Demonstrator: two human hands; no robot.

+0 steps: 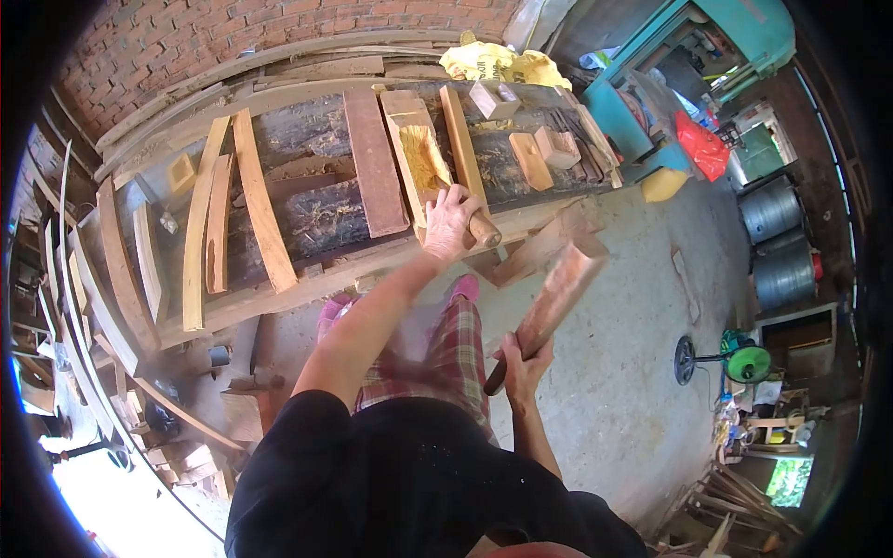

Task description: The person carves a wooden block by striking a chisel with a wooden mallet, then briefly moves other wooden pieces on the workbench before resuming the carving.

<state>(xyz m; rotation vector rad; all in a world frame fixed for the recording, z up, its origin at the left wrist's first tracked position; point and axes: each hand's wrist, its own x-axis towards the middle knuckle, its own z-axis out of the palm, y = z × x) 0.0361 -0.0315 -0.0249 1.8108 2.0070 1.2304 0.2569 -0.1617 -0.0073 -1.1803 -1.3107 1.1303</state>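
Observation:
My left hand [448,219] is wrapped round a chisel, whose round wooden handle [484,232] sticks out toward me. The blade end is mostly hidden and points into a pale wooden block [419,158] with a hollowed, rough trough. That block lies on the workbench [326,200], on top of a plank. Lower and to the right, my right hand [526,365] grips a long wooden mallet [561,290], its head raised beside the bench edge and slightly blurred. A reddish board [374,163] and a narrow strip [461,139] flank the hollowed block.
Long curved strips [262,200] lie across the bench's left side. Small wooden blocks [556,147], dark tools [581,139] and a yellow bag [507,65] are at its right and back. A teal machine [619,116], metal drums [779,279] and a green fan [747,364] stand to the right.

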